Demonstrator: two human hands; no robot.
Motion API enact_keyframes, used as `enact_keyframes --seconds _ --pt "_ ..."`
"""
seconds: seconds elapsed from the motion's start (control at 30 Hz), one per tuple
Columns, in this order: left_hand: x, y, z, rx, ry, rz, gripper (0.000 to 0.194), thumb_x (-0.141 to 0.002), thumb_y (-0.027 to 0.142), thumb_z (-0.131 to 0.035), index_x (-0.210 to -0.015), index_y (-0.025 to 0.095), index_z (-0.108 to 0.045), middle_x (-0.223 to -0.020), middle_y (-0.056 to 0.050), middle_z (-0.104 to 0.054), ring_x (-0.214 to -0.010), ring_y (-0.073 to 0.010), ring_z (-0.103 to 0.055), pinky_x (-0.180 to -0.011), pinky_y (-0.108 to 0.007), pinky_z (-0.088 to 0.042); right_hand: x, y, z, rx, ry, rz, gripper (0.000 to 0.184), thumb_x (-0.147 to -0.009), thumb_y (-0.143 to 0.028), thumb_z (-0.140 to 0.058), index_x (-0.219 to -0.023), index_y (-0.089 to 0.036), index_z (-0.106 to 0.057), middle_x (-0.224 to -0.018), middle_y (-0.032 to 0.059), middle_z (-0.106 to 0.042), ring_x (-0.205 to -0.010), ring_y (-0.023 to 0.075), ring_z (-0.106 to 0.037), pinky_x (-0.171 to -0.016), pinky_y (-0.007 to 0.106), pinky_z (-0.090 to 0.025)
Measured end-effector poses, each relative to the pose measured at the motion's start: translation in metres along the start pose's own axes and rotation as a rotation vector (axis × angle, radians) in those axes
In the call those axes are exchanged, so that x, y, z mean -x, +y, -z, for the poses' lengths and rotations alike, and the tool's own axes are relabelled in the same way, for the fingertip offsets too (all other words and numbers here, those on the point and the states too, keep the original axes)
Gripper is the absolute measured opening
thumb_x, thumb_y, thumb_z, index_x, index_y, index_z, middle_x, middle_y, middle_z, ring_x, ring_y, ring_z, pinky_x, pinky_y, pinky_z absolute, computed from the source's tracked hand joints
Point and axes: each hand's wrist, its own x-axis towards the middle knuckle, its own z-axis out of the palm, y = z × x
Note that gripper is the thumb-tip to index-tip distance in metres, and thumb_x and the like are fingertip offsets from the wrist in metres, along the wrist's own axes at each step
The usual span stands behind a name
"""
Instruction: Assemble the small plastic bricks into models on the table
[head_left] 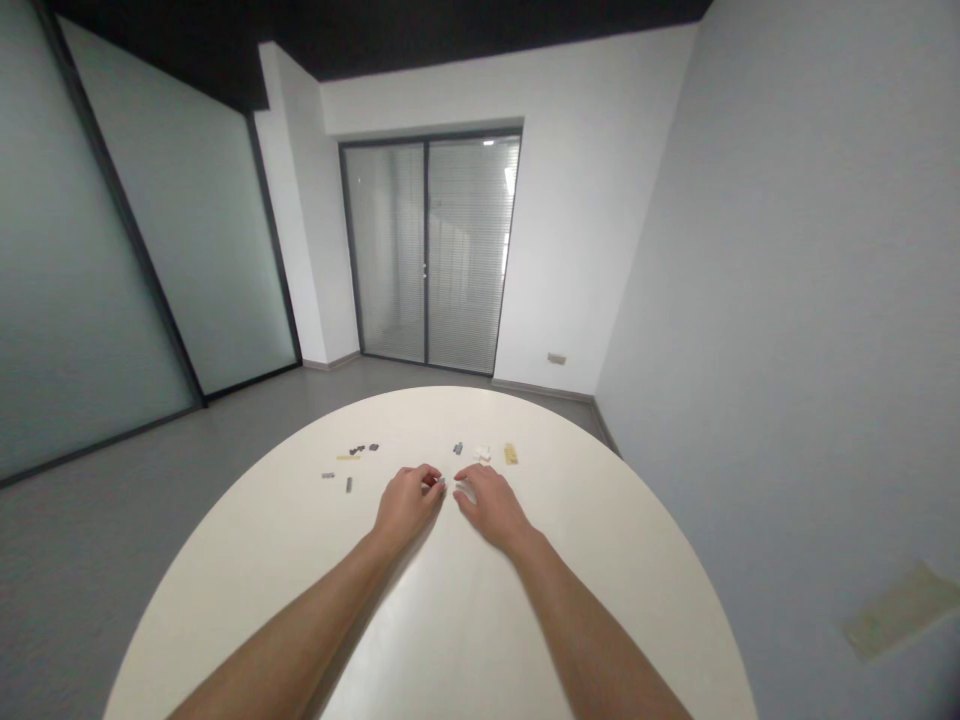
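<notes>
My left hand [409, 503] and my right hand [491, 503] rest on a round white table [600, 560], fingertips nearly meeting at the middle. Both hands have their fingers curled in a pinch around tiny pieces that are too small to name; a reddish speck shows at the left fingertips and a pale bit [463, 489] lies by the right fingers. Just beyond the right hand lie a small grey piece [457, 448], a white piece [482, 454] and a tan flat piece [511, 454].
To the left of my hands lie several small dark pieces [363, 449], a thin yellow strip [348, 457] and two grey bits [349, 485]. Behind the table are grey floor, frosted glass partitions at the left and a glass sliding door [431, 250].
</notes>
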Motion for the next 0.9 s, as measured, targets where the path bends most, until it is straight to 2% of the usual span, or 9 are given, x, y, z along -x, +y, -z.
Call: enact_keyframes --seconds 0.3,0.53,0.9 --pt "0.0022 0.0021 0.0036 -0.122 0.017 -0.08 0.021 -0.086 0.027 -0.053 -0.094 0.023 -0.072 -0.09 -0.006 -0.073 -0.099 -0.0249 -0.061 -0.086 -0.034 -0.044 -0.0004 0.0008 -0.0009 -0.002 -0.003 0.0 0.016 -0.09 -0.023 -0.059 -0.105 -0.02 -0.063 -0.106 0.006 -0.066 -0.102 0.0198 -0.059 -0.093 0.033 -0.043" --pt "0.0032 0.0056 0.0028 -0.274 0.011 -0.198 0.021 -0.089 0.025 -0.051 -0.095 0.02 -0.07 -0.097 -0.009 -0.072 -0.1 -0.026 -0.058 -0.087 -0.036 -0.042 0.0 0.0009 -0.0015 0.001 0.003 0.005 0.016 -0.089 -0.022 -0.059 -0.105 -0.02 -0.062 -0.106 0.0057 -0.066 -0.102 0.0197 -0.058 -0.093 0.033 -0.043" --pt "0.0056 0.0083 0.0032 -0.374 -0.022 -0.198 0.022 -0.092 0.026 -0.048 -0.092 0.02 -0.069 -0.096 -0.008 -0.069 -0.099 -0.0233 -0.057 -0.088 -0.035 -0.041 -0.0008 0.0027 -0.0026 0.013 -0.013 -0.002 0.017 -0.09 -0.023 -0.059 -0.106 -0.019 -0.063 -0.106 0.0062 -0.067 -0.103 0.0204 -0.057 -0.093 0.033 -0.042"
